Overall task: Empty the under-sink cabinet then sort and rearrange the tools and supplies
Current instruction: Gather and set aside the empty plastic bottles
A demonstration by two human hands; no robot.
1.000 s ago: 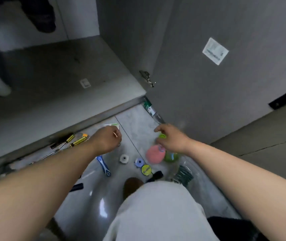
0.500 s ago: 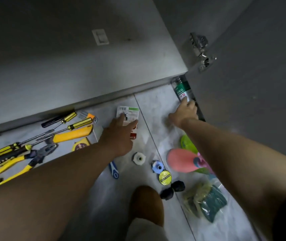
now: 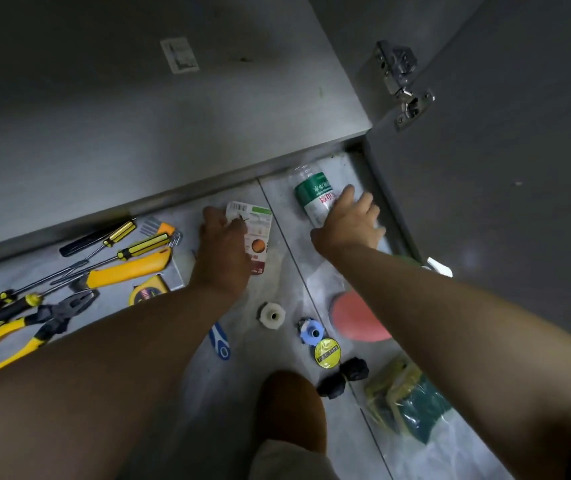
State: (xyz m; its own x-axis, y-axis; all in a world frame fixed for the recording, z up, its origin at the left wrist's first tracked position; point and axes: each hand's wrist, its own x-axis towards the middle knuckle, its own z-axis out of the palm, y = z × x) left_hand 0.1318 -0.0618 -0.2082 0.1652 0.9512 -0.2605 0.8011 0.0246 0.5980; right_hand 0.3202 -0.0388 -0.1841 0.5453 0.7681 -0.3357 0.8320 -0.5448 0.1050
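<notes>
My right hand (image 3: 350, 223) grips a clear bottle with a green and white label (image 3: 312, 194), lying on the floor at the foot of the cabinet by the open door. My left hand (image 3: 223, 247) rests on a white card pack with a green strip (image 3: 256, 230), fingers curled over its left edge. The cabinet floor (image 3: 173, 126) above shows only a small white sticker. Left of my left arm lie yellow-handled screwdrivers (image 3: 138, 245), a yellow utility knife (image 3: 128, 270), a tape measure (image 3: 147, 291) and yellow pliers (image 3: 34, 327).
Near my knee lie a white plastic nut (image 3: 272, 315), a blue fitting (image 3: 310, 332), a yellow tape roll (image 3: 327, 351), two black lumps (image 3: 344, 377), a blue-handled tool (image 3: 220, 342), a pink pad (image 3: 353, 320) and bagged scouring pads (image 3: 405, 400). The open door (image 3: 502, 168) stands right.
The view has closed in on the floor. My right hand went from the pink pad to the bottle and now wraps around it. My left hand settled onto the card pack.
</notes>
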